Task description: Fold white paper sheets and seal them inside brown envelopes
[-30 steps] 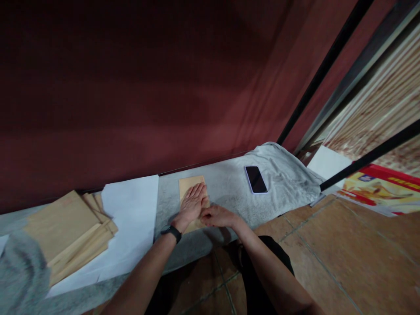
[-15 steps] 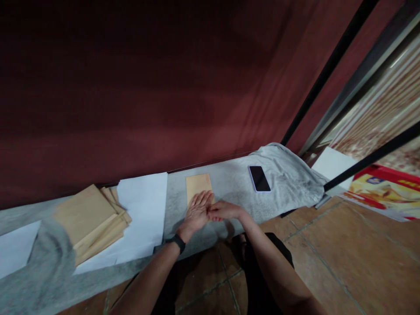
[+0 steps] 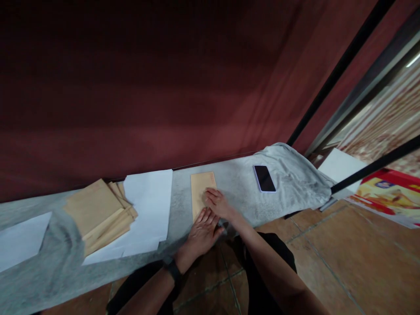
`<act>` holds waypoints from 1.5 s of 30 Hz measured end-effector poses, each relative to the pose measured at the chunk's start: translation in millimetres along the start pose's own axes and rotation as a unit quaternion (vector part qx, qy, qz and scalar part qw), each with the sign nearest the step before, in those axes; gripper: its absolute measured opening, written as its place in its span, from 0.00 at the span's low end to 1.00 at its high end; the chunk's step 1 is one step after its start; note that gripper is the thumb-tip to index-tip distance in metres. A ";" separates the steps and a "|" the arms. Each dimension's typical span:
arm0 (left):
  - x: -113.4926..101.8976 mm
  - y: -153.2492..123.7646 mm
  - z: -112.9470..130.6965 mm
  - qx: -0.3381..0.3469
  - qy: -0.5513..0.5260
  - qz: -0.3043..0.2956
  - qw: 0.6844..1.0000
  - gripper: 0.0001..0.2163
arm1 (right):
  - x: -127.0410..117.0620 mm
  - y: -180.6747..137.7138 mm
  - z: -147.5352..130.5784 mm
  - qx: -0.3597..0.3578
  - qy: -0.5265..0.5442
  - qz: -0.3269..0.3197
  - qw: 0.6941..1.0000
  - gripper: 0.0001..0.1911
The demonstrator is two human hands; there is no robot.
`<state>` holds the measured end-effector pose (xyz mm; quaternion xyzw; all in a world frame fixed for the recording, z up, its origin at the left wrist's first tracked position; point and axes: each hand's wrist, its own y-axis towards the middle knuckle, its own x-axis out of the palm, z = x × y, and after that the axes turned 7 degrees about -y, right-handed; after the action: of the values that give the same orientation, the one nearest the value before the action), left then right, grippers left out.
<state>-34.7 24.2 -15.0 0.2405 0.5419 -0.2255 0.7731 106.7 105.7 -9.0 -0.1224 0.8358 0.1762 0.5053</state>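
Note:
A brown paper envelope (image 3: 201,186) lies flat on the grey cloth, with small reddish print at its far right corner. My left hand (image 3: 202,232) is laid flat over the envelope's near end, fingers stretched out, palm down; a dark band circles that wrist. Just beyond it, my right hand (image 3: 217,203) rests on the envelope's right side with its fingers extended. The two hands touch or nearly touch. They hide the near part of the envelope.
A pile of brown envelopes (image 3: 98,210) lies on white paper sheets (image 3: 152,205) to the left. Another white sheet (image 3: 22,238) is farther left. A phone (image 3: 264,178) lies on the cloth (image 3: 236,175) to the right. Beyond are dark poles (image 3: 341,70) and a red-and-yellow box (image 3: 390,192).
My left hand has turned and drawn nearer to me, down to the envelope's near end. My right hand has moved off the left one and forward onto the envelope. The view shifted slightly.

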 end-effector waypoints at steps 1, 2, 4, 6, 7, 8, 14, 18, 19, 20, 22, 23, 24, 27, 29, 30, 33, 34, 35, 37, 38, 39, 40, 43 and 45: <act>-0.5 -0.7 1.6 -0.002 -0.004 -0.003 1.000 0.24 | 4.6 0.1 -1.0 -0.009 -0.034 -0.003 0.999 0.22; -1.0 -0.9 2.8 -0.002 -0.007 -0.006 1.000 0.25 | 8.6 0.6 -1.5 -0.008 -0.064 -0.003 0.998 0.23; -2.4 -0.1 4.2 -0.002 -0.014 -0.007 1.000 0.25 | 15.0 2.9 -1.5 0.007 -0.104 -0.002 0.995 0.26; -4.0 1.0 4.7 -0.003 -0.023 -0.011 1.000 0.24 | 19.7 7.3 -0.5 0.020 -0.126 0.004 0.992 0.27; -4.9 1.2 4.9 -0.005 -0.029 -0.015 0.999 0.25 | 21.8 9.9 0.2 0.026 -0.135 0.009 0.990 0.27; -6.0 1.1 5.1 -0.006 -0.035 -0.020 0.999 0.25 | 23.7 12.6 0.9 0.032 -0.143 0.016 0.989 0.28; -19.3 -4.4 2.2 -0.008 -0.085 -0.119 0.989 0.31 | 35.4 23.4 2.5 0.074 -0.186 0.080 0.976 0.30; -35.0 -5.5 -12.9 0.027 -0.162 -0.179 0.970 0.36 | 40.0 23.2 2.2 0.070 -0.201 0.106 0.971 0.29; -38.8 -5.1 -18.1 0.041 -0.182 -0.192 0.963 0.37 | 40.1 22.8 2.0 0.070 -0.202 0.108 0.971 0.29; -42.1 -4.6 -23.4 0.054 -0.203 -0.200 0.957 0.36 | 39.7 22.2 1.6 0.070 -0.202 0.106 0.971 0.30; -47.3 -3.4 -33.5 0.068 -0.252 -0.200 0.944 0.31 | 37.8 21.1 0.0 0.077 -0.201 0.096 0.972 0.30; -49.0 -2.5 -37.8 0.067 -0.281 -0.190 0.938 0.27 | 36.4 20.4 -1.3 0.082 -0.200 0.089 0.972 0.31; -50.0 -1.2 -41.5 0.054 -0.309 -0.175 0.933 0.22 | 34.8 19.5 -2.9 0.087 -0.198 0.082 0.973 0.31; -48.9 6.7 -49.1 -0.032 -0.349 -0.095 0.932 0.17 | 29.6 15.7 -8.3 0.100 -0.191 0.070 0.974 0.31; -44.0 15.5 -52.2 -0.081 -0.321 -0.005 0.944 0.17 | 26.4 12.4 -11.2 0.101 -0.191 0.064 0.974 0.31; -40.3 20.6 -53.4 -0.089 -0.292 0.043 0.951 0.18 | 25.0 10.7 -12.2 0.101 -0.193 0.059 0.974 0.30; -25.3 35.5 -55.9 -0.089 -0.187 0.128 0.970 0.21 | 21.8 6.7 -13.0 0.105 -0.202 0.041 0.973 0.30; -19.8 39.7 -56.4 -0.092 -0.155 0.130 0.975 0.22 | 21.3 5.8 -12.7 0.107 -0.205 0.035 0.972 0.30; -14.6 43.4 -56.9 -0.098 -0.126 0.125 0.979 0.24 | 21.2 5.1 -12.2 0.108 -0.208 0.030 0.972 0.30; -5.9 49.1 -57.7 -0.106 -0.080 0.108 0.985 0.26 | 21.9 4.2 -10.7 0.106 -0.212 0.022 0.971 0.31; -2.5 51.3 -58.2 -0.108 -0.061 0.102 0.987 0.27 | 22.7 4.0 -9.9 0.105 -0.212 0.021 0.972 0.31; 0.1 53.1 -58.9 -0.112 -0.046 0.099 0.988 0.28 | 23.7 3.8 -9.1 0.104 -0.210 0.021 0.972 0.31; 2.0 54.6 -59.5 -0.116 -0.034 0.098 0.988 0.28 | 24.7 3.6 -8.4 0.104 -0.207 0.023 0.973 0.30; 4.5 57.3 -60.6 -0.137 -0.014 0.095 0.986 0.29 | 26.5 2.9 -7.4 0.108 -0.195 0.035 0.974 0.30; 4.4 57.8 -59.6 -0.147 -0.002 0.097 0.984 0.30 | 26.0 2.2 -7.7 0.111 -0.189 0.038 0.975 0.30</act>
<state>-41.6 105.7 -29.5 0.1750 0.5417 -0.0681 0.8193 87.7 103.8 -28.4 0.0012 0.7435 0.1215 0.6577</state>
